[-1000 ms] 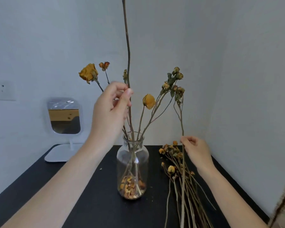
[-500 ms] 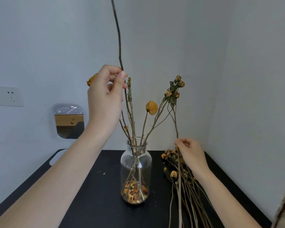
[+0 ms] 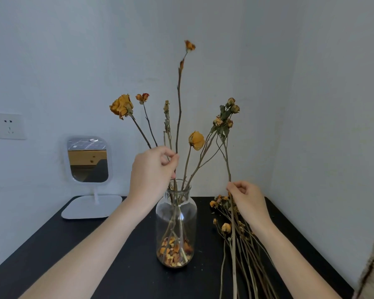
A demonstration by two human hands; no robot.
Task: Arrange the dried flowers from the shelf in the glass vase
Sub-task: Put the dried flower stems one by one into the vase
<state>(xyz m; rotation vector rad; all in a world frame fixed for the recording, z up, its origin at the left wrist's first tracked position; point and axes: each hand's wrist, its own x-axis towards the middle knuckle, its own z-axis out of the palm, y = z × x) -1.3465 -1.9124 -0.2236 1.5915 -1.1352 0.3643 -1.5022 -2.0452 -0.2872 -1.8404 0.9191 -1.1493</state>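
A clear glass vase (image 3: 176, 212) stands mid-table with dried petals at its bottom and several dried flower stems in it. My left hand (image 3: 152, 171) pinches a tall thin stem (image 3: 178, 100) just above the vase mouth; the stem's lower end is inside the vase and a small orange bud tops it. My right hand (image 3: 247, 198) grips another dried stem (image 3: 227, 156) with a cluster of small buds, held upright to the right of the vase. A bundle of loose dried flowers (image 3: 244, 247) lies on the black table under my right hand.
A small white mirror (image 3: 87, 160) on a flat white base stands at the back left of the black table (image 3: 121, 266). White walls close the back and the right side. A wall socket (image 3: 8, 126) sits at the far left.
My left hand has come down the tall stem to just above the vase mouth, and the stem has sunk deeper into the vase. My right hand still holds its stem.
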